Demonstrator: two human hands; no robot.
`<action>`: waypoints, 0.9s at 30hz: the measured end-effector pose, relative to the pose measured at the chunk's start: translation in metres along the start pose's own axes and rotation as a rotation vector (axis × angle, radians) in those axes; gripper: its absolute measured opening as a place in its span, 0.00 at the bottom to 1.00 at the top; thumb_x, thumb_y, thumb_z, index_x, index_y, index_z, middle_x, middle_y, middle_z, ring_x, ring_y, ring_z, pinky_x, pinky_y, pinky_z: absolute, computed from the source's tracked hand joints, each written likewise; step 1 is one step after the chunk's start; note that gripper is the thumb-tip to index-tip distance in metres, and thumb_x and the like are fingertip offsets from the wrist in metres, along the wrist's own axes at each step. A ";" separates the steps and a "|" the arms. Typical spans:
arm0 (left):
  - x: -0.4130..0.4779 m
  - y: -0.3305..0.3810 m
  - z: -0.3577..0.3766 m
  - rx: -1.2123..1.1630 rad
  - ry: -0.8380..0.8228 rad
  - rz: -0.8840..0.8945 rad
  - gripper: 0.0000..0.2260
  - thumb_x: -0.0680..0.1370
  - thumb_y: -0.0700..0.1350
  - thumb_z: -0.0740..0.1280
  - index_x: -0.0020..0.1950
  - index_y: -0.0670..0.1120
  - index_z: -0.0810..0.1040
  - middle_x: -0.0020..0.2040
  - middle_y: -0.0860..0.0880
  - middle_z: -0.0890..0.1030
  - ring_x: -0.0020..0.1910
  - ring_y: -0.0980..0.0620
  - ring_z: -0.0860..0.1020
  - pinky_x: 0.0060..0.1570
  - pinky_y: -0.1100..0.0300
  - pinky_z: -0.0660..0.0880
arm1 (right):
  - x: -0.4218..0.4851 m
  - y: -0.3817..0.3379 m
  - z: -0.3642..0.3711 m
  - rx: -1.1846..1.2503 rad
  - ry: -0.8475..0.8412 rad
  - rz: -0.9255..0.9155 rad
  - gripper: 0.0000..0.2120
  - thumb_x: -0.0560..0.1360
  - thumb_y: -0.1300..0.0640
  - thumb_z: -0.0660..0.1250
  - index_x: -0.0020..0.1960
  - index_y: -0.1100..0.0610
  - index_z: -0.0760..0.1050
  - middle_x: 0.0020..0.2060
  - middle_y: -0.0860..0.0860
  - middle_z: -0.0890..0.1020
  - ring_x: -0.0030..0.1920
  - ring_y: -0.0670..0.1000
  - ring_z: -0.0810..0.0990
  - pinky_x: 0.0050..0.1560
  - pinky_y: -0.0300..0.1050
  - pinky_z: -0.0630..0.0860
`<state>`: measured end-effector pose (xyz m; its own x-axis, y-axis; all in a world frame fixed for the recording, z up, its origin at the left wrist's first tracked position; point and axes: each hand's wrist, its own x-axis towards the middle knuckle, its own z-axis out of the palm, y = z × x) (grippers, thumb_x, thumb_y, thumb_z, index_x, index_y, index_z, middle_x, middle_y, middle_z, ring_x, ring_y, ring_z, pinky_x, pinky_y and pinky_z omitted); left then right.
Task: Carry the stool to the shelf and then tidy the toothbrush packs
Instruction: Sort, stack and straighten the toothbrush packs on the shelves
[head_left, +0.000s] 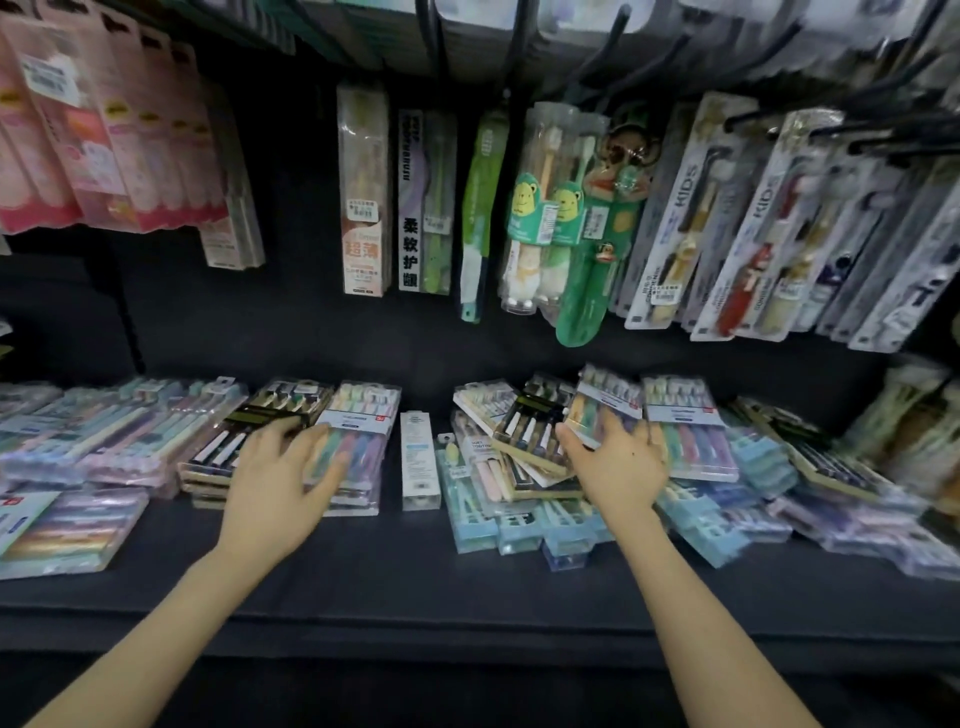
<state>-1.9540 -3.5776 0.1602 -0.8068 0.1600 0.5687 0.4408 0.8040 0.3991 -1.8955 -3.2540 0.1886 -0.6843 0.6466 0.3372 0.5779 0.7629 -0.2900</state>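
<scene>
The stool is nowhere in the frame, so I can't say where it stands. Both arms reach straight onto the shelf (467, 587) from close up, so I'd judge the carrying part is done and the tidying is on.

The packs (130, 436) lie across the middle of the frame. At the left they sit in fairly even, overlapping rows. The left hand (283, 470) is left of centre, fingers spread and relaxed, lying flat on a pastel stack (363, 415). Its thumb reaches toward the dark pack (270, 415) just beside it. It grips nothing, and looks to be steadying or squaring that stack.

Just right of the stack a white box (418, 457) lies alone and straight.

Right of centre is the mess. A heap (524, 441) of packs lies crossed at all angles, with blue packs (519, 530) spilling toward the front edge below it. The right hand (618, 465) is at that heap, thumb on one side and fingers on the other of a raised pack (608, 402). That pack is tilted up off the pile. It is blurred, but I take it the hand is grasping it.

Further right, toward the frame edge, more packs lie skewed and slumped. The hanging packs (670, 218) in the upper half are on their hooks, some aslant.

My reckoning is that the left third looks sorted, the centre is being worked, and the heap and the whole right side are left to do.
</scene>
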 end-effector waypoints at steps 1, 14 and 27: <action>0.000 0.006 0.006 0.002 -0.024 0.037 0.27 0.75 0.60 0.55 0.56 0.41 0.80 0.55 0.37 0.77 0.56 0.36 0.74 0.56 0.45 0.70 | 0.001 0.000 0.001 0.004 0.047 -0.005 0.34 0.72 0.29 0.56 0.68 0.51 0.72 0.63 0.60 0.75 0.60 0.60 0.75 0.60 0.53 0.70; 0.037 0.148 0.070 -0.490 -0.329 -0.287 0.25 0.79 0.59 0.60 0.69 0.44 0.69 0.63 0.43 0.75 0.62 0.46 0.73 0.58 0.56 0.69 | 0.009 -0.004 -0.003 0.096 0.035 0.065 0.34 0.69 0.30 0.62 0.62 0.56 0.70 0.61 0.59 0.74 0.59 0.62 0.73 0.57 0.53 0.69; 0.049 0.174 0.065 -1.156 -0.358 -0.809 0.16 0.74 0.33 0.69 0.60 0.36 0.72 0.46 0.41 0.80 0.36 0.49 0.82 0.33 0.57 0.81 | -0.050 0.042 -0.011 0.678 0.149 -0.158 0.22 0.68 0.43 0.72 0.60 0.48 0.78 0.65 0.48 0.74 0.64 0.53 0.66 0.60 0.43 0.59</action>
<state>-1.9427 -3.3921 0.2110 -0.9601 0.1663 -0.2249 -0.2475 -0.1308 0.9600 -1.8319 -3.2538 0.1693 -0.6412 0.5586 0.5261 0.0396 0.7088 -0.7043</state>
